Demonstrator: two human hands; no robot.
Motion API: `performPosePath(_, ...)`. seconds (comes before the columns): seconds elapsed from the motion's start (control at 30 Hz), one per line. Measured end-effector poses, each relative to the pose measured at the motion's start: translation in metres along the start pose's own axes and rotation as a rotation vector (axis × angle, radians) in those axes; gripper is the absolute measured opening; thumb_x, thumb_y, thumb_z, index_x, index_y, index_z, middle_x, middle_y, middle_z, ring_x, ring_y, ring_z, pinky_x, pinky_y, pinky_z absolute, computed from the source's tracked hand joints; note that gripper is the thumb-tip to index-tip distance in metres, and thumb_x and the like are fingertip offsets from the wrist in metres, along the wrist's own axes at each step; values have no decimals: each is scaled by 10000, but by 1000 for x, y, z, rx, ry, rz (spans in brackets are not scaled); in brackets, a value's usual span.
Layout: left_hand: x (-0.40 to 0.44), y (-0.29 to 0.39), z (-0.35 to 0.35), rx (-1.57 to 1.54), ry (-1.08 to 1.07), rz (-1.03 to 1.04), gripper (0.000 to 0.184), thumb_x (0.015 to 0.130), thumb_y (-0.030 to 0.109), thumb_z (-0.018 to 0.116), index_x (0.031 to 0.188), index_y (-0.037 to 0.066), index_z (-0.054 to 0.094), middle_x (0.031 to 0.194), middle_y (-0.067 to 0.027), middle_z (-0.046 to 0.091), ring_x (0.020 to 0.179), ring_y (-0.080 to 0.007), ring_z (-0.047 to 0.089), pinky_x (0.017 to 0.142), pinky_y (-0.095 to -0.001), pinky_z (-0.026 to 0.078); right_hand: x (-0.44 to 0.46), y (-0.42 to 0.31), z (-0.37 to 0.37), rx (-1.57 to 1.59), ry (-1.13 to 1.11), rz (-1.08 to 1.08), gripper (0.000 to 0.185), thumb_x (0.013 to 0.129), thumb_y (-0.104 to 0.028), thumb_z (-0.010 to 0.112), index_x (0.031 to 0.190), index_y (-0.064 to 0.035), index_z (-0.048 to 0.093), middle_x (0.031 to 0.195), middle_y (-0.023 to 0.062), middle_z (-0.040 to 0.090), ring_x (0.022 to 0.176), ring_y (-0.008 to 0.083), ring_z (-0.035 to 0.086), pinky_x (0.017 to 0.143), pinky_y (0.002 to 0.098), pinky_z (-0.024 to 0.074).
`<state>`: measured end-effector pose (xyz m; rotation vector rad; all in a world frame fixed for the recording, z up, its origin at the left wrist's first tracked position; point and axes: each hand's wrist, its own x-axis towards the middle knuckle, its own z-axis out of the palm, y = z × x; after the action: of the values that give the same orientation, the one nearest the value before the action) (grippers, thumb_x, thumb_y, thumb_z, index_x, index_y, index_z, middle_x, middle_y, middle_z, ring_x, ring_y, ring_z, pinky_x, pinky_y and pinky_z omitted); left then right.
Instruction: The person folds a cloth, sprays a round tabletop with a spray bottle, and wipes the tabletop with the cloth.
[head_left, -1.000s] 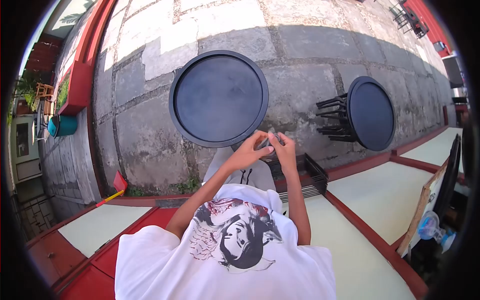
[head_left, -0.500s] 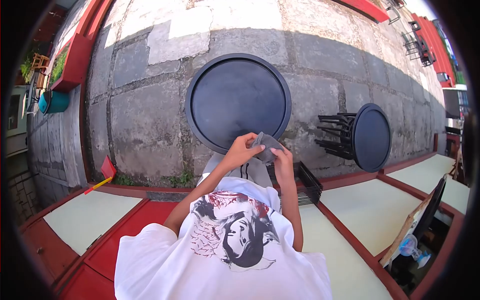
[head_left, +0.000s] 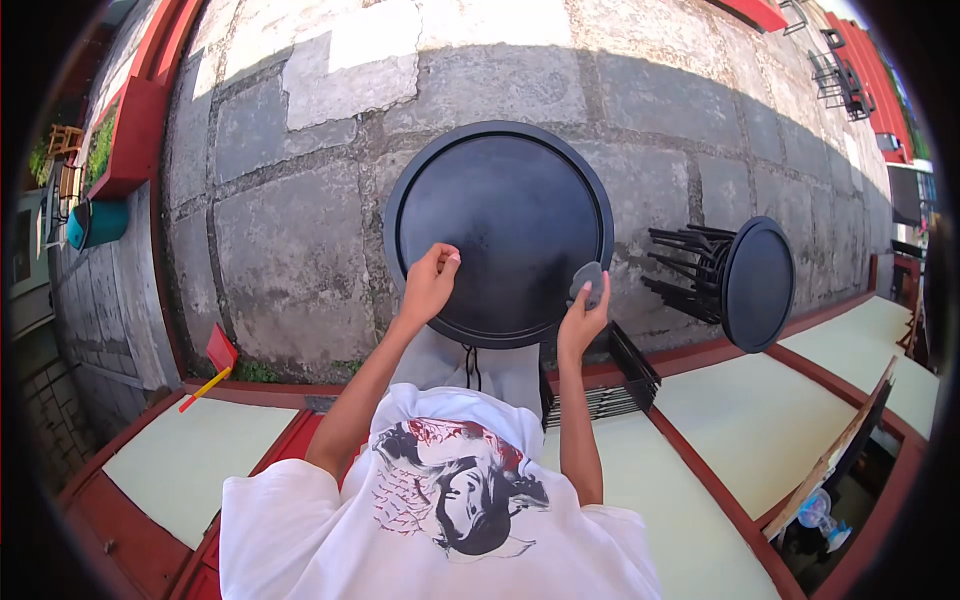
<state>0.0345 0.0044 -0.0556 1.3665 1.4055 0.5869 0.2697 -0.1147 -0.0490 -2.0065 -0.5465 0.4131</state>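
Obscuring right fingers (head_left: 604, 293) partly: grey cloth (head_left: 589, 275)

The grey cloth (head_left: 586, 272) is looking soft and matt, while the round black counter (head_left: 500, 185) is gleaming faintly, its smooth top catching the light! The paving slabs (head_left: 290, 230) are showing rough, weathered stone or concrete; the white shirt (head_left: 590, 560) is reading as matt fabric, the teal container (head_left: 105, 223) as smooth plastic.

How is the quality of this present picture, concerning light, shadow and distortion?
Head view: sunlight bleaches the far paving; shade covers the big table, which shows a faint sheen. Head view: fisheye bending, black corners; the cloth looks fairly clear.
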Motion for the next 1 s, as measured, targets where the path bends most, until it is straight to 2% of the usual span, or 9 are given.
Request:
performPosePath(0.13,66,1,-32,240,188,25,254,988,178,655,1161,-7,670,1086,-178,722,1028,-308,704,914,-407,533,54,26,47,-396,-8,-359,525,946,23,603,1469,16,551,1451,228,570,1333,412,549,1124,477,424)
performPosePath(0.37,159,-7,-38,534,260,167,528,949,235,693,1368,-44,535,1388,-247,566,1319,-418,524,1123,-484,415,55,11,91,-806,-135,-91,593,890,-22,680,1469,-18,554,1447,289,439,1287,485,465,1093,491,404)
performPosePath(0.47,175,-24,-29,508,261,118,576,944,238,695,1398,-58,501,1429,-274,535,1353,-441,500,1143,-493,402,58,15,91,-884,-157,-75,538,945,-62,680,1469,-28,561,1403,249,520,1231,391,557,1032,450,451)
performPosePath(0.63,149,-14,-32,430,295,83,564,955,228,683,1396,-62,485,1488,-291,473,1387,-460,471,1154,-488,396,90,1,68,584,-57,624,285,1067,-142,602,1298,15,660,1211,109,718,1049,213,705,933,376,569)
performPosePath(0.77,142,-32,-43,308,254,-76,495,980,230,652,1401,4,527,1324,-259,649,1217,-465,622,1063,-516,468,113,-4,75,512,-122,566,320,990,-151,725,1250,32,686,1181,115,733,1055,203,700,932,350,553)
performPosePath(0.8,144,-29,-45,287,312,-2,389,1009,252,637,1314,13,610,1164,-222,736,1111,-406,695,996,-473,513,118,-6,86,412,-101,528,329,969,-156,755,1224,45,702,1169,119,739,1057,204,698,928,345,545)
performPosePath(0.9,160,-32,-66,62,186,-214,330,1042,275,622,1202,-8,672,1090,-182,758,1061,-282,714,957,-384,524,130,-7,121,209,-120,405,279,936,-153,788,1132,41,746,1063,103,760,943,183,715,823,321,561)
performPosePath(0.93,164,-39,-68,43,188,-165,329,1085,284,582,1113,-24,694,953,-76,742,940,-134,648,872,-301,497,134,-19,134,208,-203,413,229,948,-143,765,1086,40,766,983,74,766,830,140,701,715,282,543)
performPosePath(1.0,168,-59,-67,-64,163,-144,333,1099,284,570,1094,-27,689,907,-21,684,888,-101,577,825,-286,467,137,-21,163,203,-324,370,233,954,-149,760,1097,35,767,964,59,765,800,117,684,667,270,526)
